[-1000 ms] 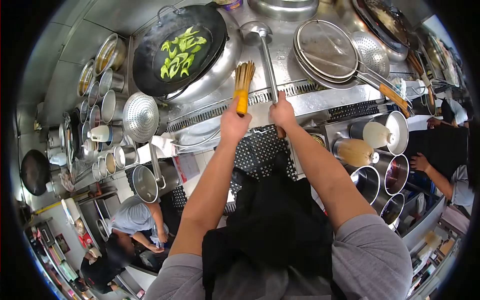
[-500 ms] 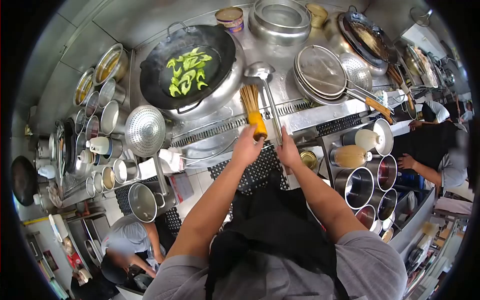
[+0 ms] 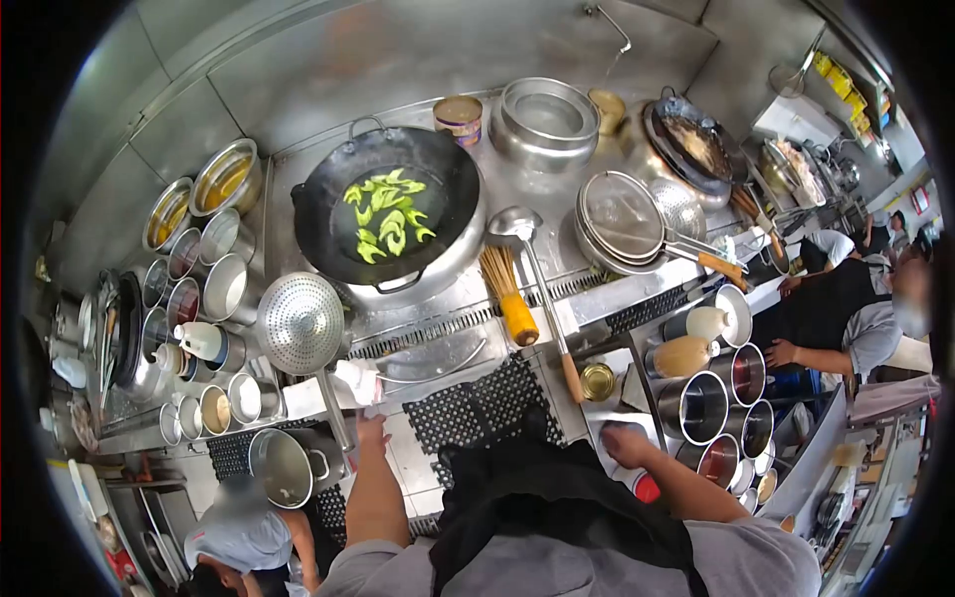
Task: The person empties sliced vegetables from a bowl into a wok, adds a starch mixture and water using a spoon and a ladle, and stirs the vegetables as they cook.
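My left hand (image 3: 371,435) is just below a white cloth (image 3: 359,382) on the counter edge, right of the handle of a large perforated strainer (image 3: 300,323). Its fingers look apart and hold nothing I can see. On the other side, my right hand (image 3: 625,445) hovers over a white surface near an open gold tin (image 3: 597,382); blur hides its fingers. A bamboo wok brush (image 3: 514,306) with a yellow-wrapped handle lies beside a wooden-handled ladle (image 3: 537,274). Cut green vegetable pieces (image 3: 393,228) rest in a black wok (image 3: 328,239) on the range.
Wire strainers (image 3: 623,216) rest right of the ladle. Metal bowls of yellow liquid (image 3: 224,179) and several seasoning containers stand left; several steel pots (image 3: 690,408) stand right. Co-workers (image 3: 846,308) are at the right and lower left (image 3: 249,542). A black rubber mat (image 3: 477,403) covers the floor.
My left hand has left the brush and moved left toward the cloth. My right hand has left the ladle and moved right and back. The camera view has tilted up.
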The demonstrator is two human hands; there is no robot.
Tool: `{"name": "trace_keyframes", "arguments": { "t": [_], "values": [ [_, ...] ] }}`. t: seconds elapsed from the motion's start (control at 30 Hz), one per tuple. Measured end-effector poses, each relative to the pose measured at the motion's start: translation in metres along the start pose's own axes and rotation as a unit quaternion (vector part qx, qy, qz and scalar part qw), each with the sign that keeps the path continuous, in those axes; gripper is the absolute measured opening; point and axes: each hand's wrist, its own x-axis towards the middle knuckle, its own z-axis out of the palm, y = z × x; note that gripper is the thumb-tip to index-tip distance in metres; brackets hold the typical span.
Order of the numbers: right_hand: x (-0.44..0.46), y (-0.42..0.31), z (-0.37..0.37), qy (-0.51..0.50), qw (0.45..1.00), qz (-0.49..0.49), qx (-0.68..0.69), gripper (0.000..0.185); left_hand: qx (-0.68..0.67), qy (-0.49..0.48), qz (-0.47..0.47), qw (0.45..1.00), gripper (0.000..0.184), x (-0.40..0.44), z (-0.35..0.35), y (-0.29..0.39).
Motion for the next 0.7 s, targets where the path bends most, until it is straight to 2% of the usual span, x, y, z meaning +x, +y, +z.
{"name": "trace_keyframes", "arguments": {
  "t": [0.03, 0.1, 0.2, 0.23, 0.27, 0.3, 0.33, 0.37, 0.4, 0.43, 0.53, 0.57, 0.63, 0.7],
  "values": [
    [-0.003, -0.007, -0.007, -0.055, 0.998, 0.014, 0.005, 0.047, 0.000, -0.002, 0.018, 1.000, 0.058, 0.003, 0.007, 0.011],
    [-0.015, -0.022, -0.019, -0.170, 0.985, 0.040, 0.014, 0.053, 0.007, -0.142, -0.046, 0.989, 0.044, -0.022, 0.026, 0.038],
    [0.004, -0.012, -0.012, -0.077, 0.994, -0.075, 0.005, 0.046, 0.129, -0.235, -0.031, 0.963, 0.025, -0.040, 0.065, 0.029],
    [0.015, -0.013, -0.012, -0.080, 0.996, -0.027, 0.010, 0.047, 0.139, -0.265, -0.031, 0.954, 0.027, -0.043, 0.078, 0.019],
    [0.029, -0.001, -0.010, -0.072, 0.993, -0.095, 0.005, 0.048, 0.101, -0.313, 0.023, 0.944, 0.030, -0.054, 0.080, 0.005],
    [0.043, 0.013, -0.006, -0.062, 0.985, -0.162, 0.000, 0.049, 0.163, -0.283, 0.006, 0.945, 0.030, -0.087, 0.078, 0.014],
    [0.051, 0.007, -0.012, -0.055, 0.988, -0.140, 0.017, 0.050, 0.176, -0.335, -0.003, 0.925, 0.037, -0.100, 0.068, 0.006],
    [0.060, -0.001, -0.020, -0.048, 0.991, -0.119, 0.035, 0.050, 0.238, -0.333, -0.027, 0.912, 0.044, -0.064, 0.062, -0.049],
    [0.059, -0.022, -0.035, -0.047, 0.994, -0.085, 0.059, 0.051, 0.297, -0.377, 0.131, 0.868, 0.051, -0.054, 0.040, -0.084],
    [0.058, -0.036, -0.045, -0.046, 0.994, -0.053, 0.083, 0.052, 0.338, -0.344, 0.015, 0.876, 0.051, -0.100, 0.017, -0.061],
    [0.061, -0.049, -0.052, -0.066, 0.992, -0.089, 0.055, 0.052, 0.482, -0.286, -0.120, 0.819, 0.060, -0.150, -0.050, -0.077],
    [0.064, -0.056, -0.056, -0.094, 0.991, -0.077, 0.054, 0.052, 0.493, -0.299, -0.140, 0.805, 0.060, -0.151, -0.075, -0.102],
    [0.072, -0.057, -0.055, -0.083, 0.987, -0.130, 0.033, 0.051, 0.512, -0.321, -0.176, 0.777, 0.060, -0.163, -0.116, -0.137],
    [0.077, -0.059, -0.057, -0.086, 0.984, -0.155, 0.024, 0.050, 0.506, -0.306, -0.180, 0.786, 0.058, -0.161, -0.132, -0.153]
  ]
}}
